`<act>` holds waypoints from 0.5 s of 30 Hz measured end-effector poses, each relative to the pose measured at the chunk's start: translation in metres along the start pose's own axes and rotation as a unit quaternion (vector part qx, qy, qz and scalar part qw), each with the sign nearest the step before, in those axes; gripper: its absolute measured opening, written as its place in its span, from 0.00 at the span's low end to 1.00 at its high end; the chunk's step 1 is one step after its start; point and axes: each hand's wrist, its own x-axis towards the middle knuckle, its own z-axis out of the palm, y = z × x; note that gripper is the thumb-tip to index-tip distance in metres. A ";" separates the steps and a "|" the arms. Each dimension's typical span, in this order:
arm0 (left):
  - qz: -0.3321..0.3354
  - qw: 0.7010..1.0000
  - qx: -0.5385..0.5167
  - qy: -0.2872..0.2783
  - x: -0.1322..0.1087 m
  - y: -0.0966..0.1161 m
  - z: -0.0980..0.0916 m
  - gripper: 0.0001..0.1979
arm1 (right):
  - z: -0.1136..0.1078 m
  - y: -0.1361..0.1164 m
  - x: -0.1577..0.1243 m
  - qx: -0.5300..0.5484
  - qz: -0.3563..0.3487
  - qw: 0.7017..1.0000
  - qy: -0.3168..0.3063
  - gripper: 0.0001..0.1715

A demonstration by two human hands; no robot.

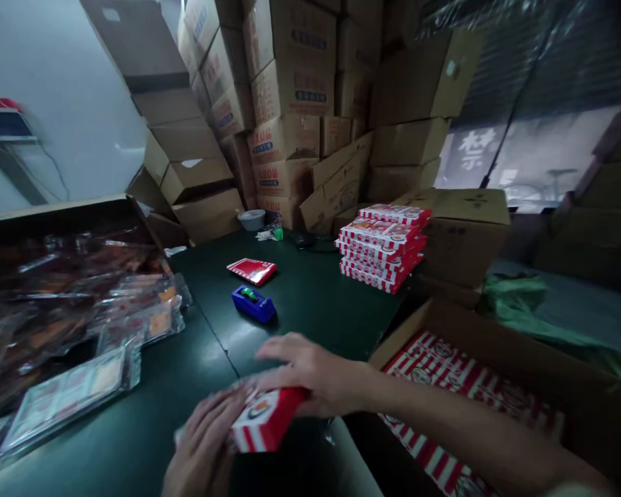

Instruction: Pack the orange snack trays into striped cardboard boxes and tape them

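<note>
My left hand (201, 442) and my right hand (310, 373) both clasp a red-and-white striped carton (266, 420) just above the dark green table (134, 421). The left hand covers one end, and the right lies across the far side. Beyond them sit a blue tape dispenser (253, 304) and a flat red-and-white box (251, 271). A tilted stack of similar boxes (381, 247) stands farther right. My right forearm passes over an open cardboard carton (497, 366) filled with striped packaging.
Clear plastic food packs (67, 393) lie heaped at the table's left, beside a dark box (56, 214). Stacked cardboard cartons (290, 90) form a tall wall behind the table. A grey bowl (251, 219) stands at the far edge, and green plastic (512, 304) lies at right.
</note>
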 end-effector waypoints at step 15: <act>-0.221 0.943 -0.225 -0.104 0.085 0.029 0.120 0.28 | -0.015 0.051 -0.134 0.531 0.371 0.619 0.445 0.40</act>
